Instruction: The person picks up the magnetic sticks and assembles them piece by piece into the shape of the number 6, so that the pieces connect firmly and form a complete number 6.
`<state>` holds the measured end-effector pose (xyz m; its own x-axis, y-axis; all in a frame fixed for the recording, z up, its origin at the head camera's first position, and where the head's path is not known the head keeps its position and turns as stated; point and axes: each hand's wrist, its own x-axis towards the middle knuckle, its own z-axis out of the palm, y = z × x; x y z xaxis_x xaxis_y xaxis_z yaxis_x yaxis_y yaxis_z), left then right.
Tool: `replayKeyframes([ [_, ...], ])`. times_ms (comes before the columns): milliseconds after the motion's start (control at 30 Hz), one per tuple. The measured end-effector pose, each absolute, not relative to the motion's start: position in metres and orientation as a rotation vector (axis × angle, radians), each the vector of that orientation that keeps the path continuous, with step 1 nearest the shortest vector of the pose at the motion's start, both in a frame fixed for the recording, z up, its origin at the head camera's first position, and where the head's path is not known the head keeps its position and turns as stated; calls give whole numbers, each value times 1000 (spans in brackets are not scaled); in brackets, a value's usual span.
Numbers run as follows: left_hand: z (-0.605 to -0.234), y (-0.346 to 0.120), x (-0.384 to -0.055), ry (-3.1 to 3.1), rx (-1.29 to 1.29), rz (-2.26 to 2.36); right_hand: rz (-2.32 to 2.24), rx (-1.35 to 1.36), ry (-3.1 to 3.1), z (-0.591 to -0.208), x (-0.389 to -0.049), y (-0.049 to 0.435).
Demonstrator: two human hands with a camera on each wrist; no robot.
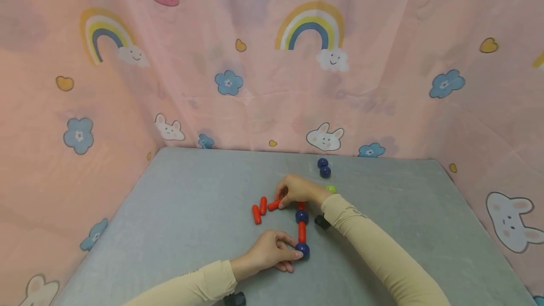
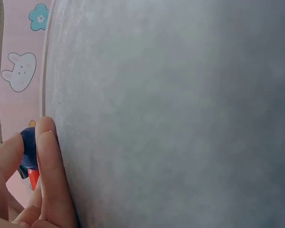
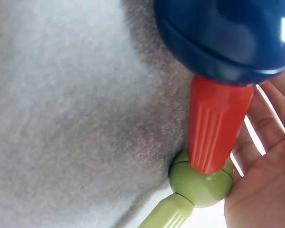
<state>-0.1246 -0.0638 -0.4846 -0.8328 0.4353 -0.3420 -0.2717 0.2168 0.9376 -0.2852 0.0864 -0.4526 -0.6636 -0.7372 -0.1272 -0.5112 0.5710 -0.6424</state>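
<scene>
In the head view, my left hand (image 1: 269, 251) pinches a dark blue ball (image 1: 304, 249) between thumb and fingers. That ball is the near end of a chain: a red rod (image 1: 302, 233), another blue ball (image 1: 301, 216) and a further red rod (image 1: 301, 205) follow, partly hidden by my right hand. The left wrist view shows the pinched ball (image 2: 29, 151) with a red rod (image 2: 33, 178) below it. My right hand (image 1: 297, 189) pinches one end of a loose red rod (image 1: 273, 205) left of the chain. Beyond the right wrist shows a green ball (image 1: 331, 189).
Two red rods (image 1: 257, 214) lie loose left of the right hand. Two blue balls (image 1: 325, 172) sit near the table's back edge. The right wrist view shows a blue ball (image 3: 223, 38), red rod (image 3: 217, 123), green ball (image 3: 201, 183) and light green rod (image 3: 168, 213) joined.
</scene>
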Motion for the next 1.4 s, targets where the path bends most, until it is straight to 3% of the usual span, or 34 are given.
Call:
replayKeyframes([
  [700,-482,-63,-126,1940,141,1639,-831,-1012,2509,-442,-278,95],
  [1400,-482,-61,-129,1970,140,1633,-1034,-913,2638,-432,-241,148],
])
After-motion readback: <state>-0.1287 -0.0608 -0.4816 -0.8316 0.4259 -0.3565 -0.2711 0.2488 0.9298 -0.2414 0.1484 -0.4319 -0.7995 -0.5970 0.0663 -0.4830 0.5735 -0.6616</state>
